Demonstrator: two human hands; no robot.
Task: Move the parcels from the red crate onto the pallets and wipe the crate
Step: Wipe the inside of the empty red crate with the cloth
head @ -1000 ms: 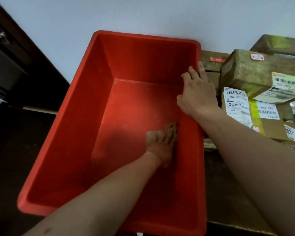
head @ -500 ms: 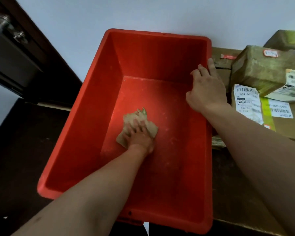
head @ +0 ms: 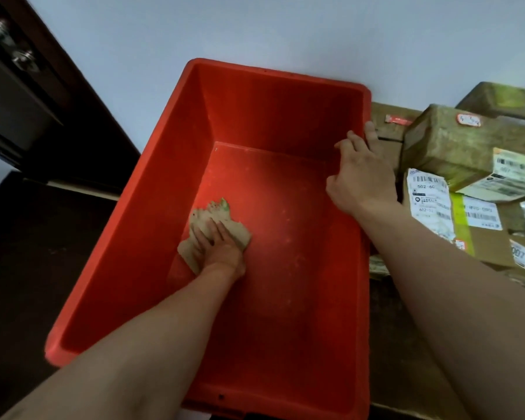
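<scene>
The red crate (head: 152, 237) stands against the wall with no parcels inside. On its floor near the left wall lies a beige cloth (head: 206, 216). My left hand (head: 217, 248) presses flat on that cloth, fingers straight. My right hand (head: 361, 177) grips the crate's right rim, fingers curled over the edge. Several cardboard parcels (head: 455, 147) with barcode labels are stacked to the right of the crate.
A pale wall rises behind the crate. A dark door with a metal handle (head: 22, 57) stands at the upper left. Dark floor lies to the left. A brown surface (head: 406, 359) runs under the parcels at the right.
My left hand has slid the cloth from the crate's right side across the floor to the left wall. My right hand has kept its hold on the right rim.
</scene>
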